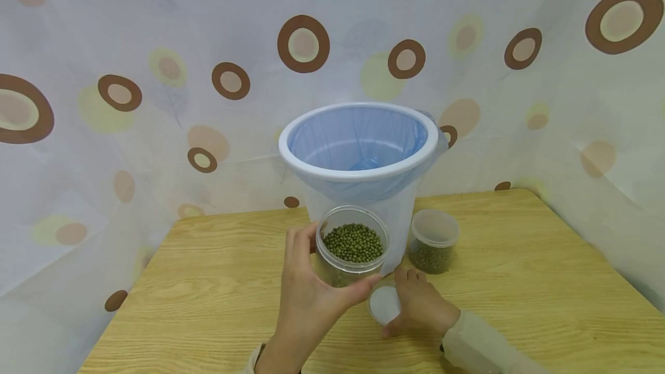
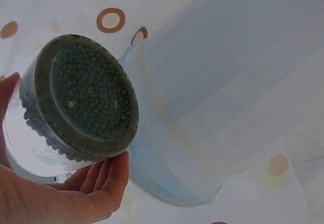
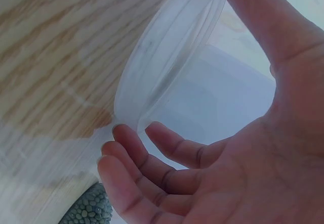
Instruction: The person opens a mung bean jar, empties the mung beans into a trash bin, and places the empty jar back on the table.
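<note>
A clear round jar (image 1: pixel 347 268) is held up by my left hand (image 1: pixel 310 298), fingers on its far side and thumb near its front edge. Its mouth is uncovered and green mung beans (image 1: pixel 353 242) lie inside. The left wrist view shows the jar's underside (image 2: pixel 88 92), tilted, with beans pressed against it. Low over the wooden table, my right hand (image 1: pixel 419 303) grips a translucent white lid (image 1: pixel 384 306) by its edge. From the right wrist, the lid (image 3: pixel 152 67) spans between thumb and fingertips.
Behind the held jar stands a tall white bin (image 1: pixel 358 176) lined with a thin blue bag (image 1: pixel 337 146). To its right, a second jar (image 1: pixel 433 242) with small dark green contents has its lid on. A patterned sheet (image 1: pixel 249 22) hangs behind the table (image 1: pixel 218 281).
</note>
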`<state>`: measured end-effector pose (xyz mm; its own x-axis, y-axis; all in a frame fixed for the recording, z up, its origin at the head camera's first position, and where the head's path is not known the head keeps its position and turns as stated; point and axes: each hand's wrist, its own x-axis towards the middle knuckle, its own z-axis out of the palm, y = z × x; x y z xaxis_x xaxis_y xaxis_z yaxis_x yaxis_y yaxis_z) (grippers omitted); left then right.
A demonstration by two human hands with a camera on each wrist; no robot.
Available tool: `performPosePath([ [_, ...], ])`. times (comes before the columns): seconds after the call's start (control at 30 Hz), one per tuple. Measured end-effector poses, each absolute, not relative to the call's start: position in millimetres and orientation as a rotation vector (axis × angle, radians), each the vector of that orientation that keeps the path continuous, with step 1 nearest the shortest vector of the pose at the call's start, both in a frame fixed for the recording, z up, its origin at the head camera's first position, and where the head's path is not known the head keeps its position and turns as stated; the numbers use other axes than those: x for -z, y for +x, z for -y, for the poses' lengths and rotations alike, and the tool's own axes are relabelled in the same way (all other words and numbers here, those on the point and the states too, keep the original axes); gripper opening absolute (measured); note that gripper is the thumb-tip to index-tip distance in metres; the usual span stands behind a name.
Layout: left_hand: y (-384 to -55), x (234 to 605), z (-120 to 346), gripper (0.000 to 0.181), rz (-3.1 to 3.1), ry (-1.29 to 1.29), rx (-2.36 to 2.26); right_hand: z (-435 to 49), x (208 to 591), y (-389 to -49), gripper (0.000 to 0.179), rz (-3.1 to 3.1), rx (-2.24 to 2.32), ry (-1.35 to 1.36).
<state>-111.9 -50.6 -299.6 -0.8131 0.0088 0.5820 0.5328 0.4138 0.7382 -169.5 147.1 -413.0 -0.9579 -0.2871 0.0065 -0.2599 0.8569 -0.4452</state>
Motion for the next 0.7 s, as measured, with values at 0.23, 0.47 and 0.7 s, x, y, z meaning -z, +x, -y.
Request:
performPosePath([
  [0.23, -112.0, 300.8, 49.5, 0.082, 2.166, -0.468, 1.393, -150.1, 411.4, -168.8, 0.102, -2.962, 0.708, -0.455],
  [0.47, -111.7, 301.0, 49.3, 0.081, 2.166, -0.479, 1.387, -158.0, 405.0, -169.2, 0.078, -2.978, 0.658, -0.543],
  [0.7, -110.9, 300.5, 49.0, 0.082, 2.175, -0.476, 1.389, -163.8, 389.1, -171.6, 0.045, -2.904, 0.673, -0.458],
])
